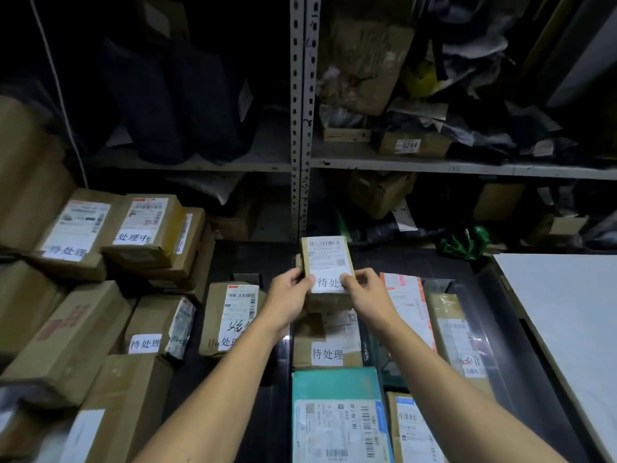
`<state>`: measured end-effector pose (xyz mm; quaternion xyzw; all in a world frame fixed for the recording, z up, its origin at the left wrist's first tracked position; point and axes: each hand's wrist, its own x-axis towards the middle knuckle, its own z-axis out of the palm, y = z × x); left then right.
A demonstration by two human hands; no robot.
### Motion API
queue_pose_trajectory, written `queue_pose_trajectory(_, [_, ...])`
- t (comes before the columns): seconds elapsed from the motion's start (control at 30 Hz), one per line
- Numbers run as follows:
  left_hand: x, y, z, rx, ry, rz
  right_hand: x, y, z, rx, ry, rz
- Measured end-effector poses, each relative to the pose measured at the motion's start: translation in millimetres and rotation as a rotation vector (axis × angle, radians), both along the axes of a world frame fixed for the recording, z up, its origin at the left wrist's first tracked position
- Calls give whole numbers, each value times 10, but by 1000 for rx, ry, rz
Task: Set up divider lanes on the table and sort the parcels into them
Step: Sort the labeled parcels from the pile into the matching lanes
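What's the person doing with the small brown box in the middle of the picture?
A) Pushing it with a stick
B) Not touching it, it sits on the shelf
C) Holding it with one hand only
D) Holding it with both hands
D: the left hand and the right hand each grip a lower corner of the small brown box, holding it above the other parcels.

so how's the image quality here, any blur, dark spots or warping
Head view: the upper shelves are nearly black, light falls mainly on the held parcel and both hands; boxes at far left are smeared; the wide lens bows the shelf post.
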<state>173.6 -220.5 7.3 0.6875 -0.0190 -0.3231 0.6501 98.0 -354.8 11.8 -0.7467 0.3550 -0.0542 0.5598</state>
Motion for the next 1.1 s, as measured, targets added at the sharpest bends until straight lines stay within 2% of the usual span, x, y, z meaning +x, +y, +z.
queue_pose_trajectory(0.13, [-50, 72, -152, 19, 44, 7, -41, 29, -137, -5, 108, 62])
queue_pose_trajectory(0.33, [-107, 168, 5, -5, 22, -36, -89, 90, 2, -69, 133, 67])
queue_pose_trajectory(0.5, [-64, 421, 173, 44, -132, 10, -52, 353, 309, -396, -26, 55])
queue_pose_trajectory(0.63, [7, 874, 272, 16, -193, 74, 82, 762, 478, -434, -121, 144])
queue_pose_trajectory(0.87, [-109, 2266, 212, 89, -248, 252, 364, 1887, 470, -335, -178, 388])
queue_pose_trajectory(1.1, [-279, 3634, -90, 187, -170, 504, 496, 3127, 23, -102, -12, 620])
